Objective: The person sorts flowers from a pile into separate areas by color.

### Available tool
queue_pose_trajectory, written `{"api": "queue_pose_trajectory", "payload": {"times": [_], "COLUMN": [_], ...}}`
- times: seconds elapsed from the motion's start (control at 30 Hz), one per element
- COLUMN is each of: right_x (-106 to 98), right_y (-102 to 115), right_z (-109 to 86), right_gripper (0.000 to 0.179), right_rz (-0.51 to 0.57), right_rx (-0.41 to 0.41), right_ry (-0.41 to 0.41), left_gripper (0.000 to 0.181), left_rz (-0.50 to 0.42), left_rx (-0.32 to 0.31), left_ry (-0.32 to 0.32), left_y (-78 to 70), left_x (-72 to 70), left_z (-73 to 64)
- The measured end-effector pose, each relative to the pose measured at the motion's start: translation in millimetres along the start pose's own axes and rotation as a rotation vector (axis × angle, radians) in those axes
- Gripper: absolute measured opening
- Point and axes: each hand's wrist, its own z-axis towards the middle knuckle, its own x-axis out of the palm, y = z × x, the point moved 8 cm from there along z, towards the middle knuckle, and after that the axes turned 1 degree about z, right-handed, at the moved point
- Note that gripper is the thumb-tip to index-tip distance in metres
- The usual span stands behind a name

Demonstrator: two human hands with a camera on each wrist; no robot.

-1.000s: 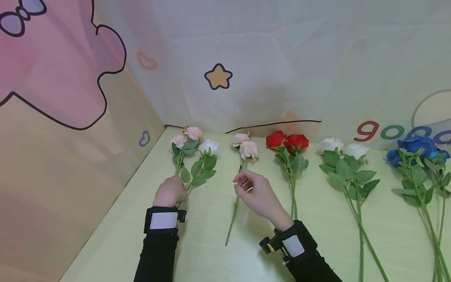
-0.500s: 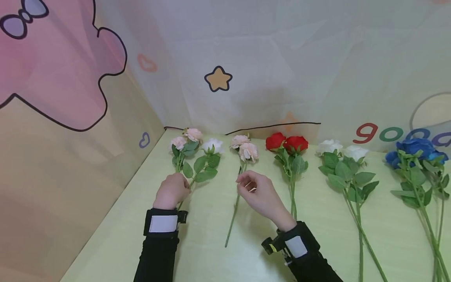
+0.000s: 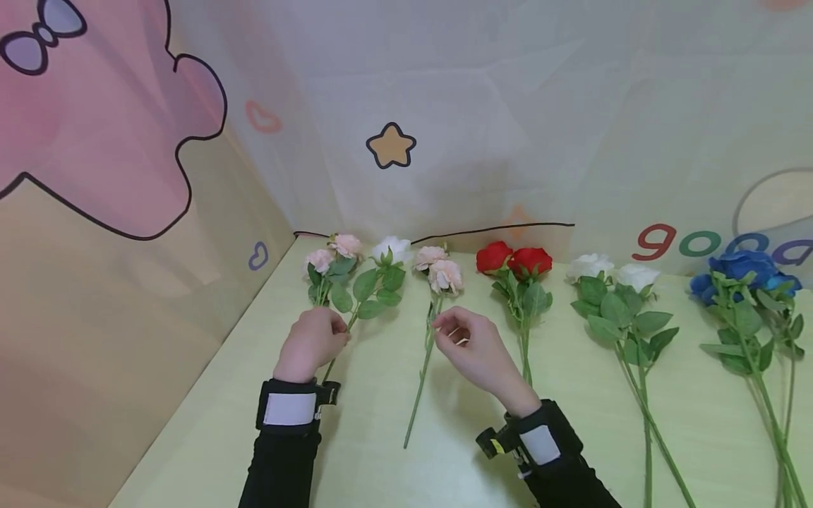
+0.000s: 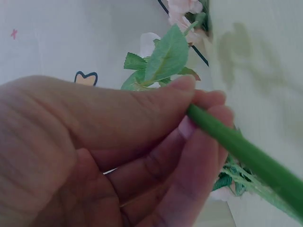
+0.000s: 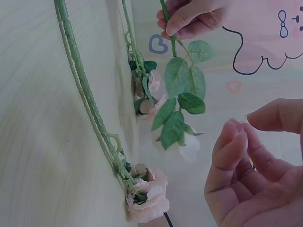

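Between thumb and fingertips, my left hand (image 3: 311, 342) pinches the green stem (image 4: 251, 153) of a white rose (image 3: 390, 248). In the right wrist view, the rose's leaves (image 5: 177, 78) hang off the tabletop. Pale pink flowers (image 3: 320, 261) lie just behind and left of that hand, their stems partly hidden by it. My right hand (image 3: 470, 349) holds nothing; its fingers bend loosely, and a gap shows between thumb and fingertips in the right wrist view (image 5: 255, 175). Below it in the head view lie more pale pink flowers (image 3: 446, 276) on a long stem.
Red roses (image 3: 532, 262), white roses (image 3: 589, 266) and blue roses (image 3: 743, 267) lie in a row to the right on the pale table (image 3: 368, 451). Behind stands a printed backdrop (image 3: 470, 106), with another cloth wall (image 3: 82, 317) on the left.
My left hand has carried the white rose a little to the right and upward, away from the pink flowers on the left. My right hand has drifted slightly right, still holding nothing.
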Motion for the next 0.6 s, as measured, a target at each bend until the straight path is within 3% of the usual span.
{"api": "queue_pose_trajectory", "payload": {"times": [0.27,0.4,0.6], "right_x": [-10,-12,-13], "right_y": [34,33,33], "right_z": [-8.1,-8.2,-7.4], "right_gripper": [0.01,0.011,0.01], "right_rz": [0.011,0.017,0.027], "right_rx": [-0.01,-0.02,0.008], "right_ry": [0.013,0.005,0.018], "left_gripper": [0.008,0.009,0.01], "left_rz": [-0.1,-0.149,-0.247], "left_rx": [0.102,0.157,0.155], "left_ry": [-0.02,-0.041,-0.03], "left_y": [-14.4,-21.5,-28.2], "left_x": [1.7,0.7,2.9], "left_z": [1.5,3.3,4.2]}}
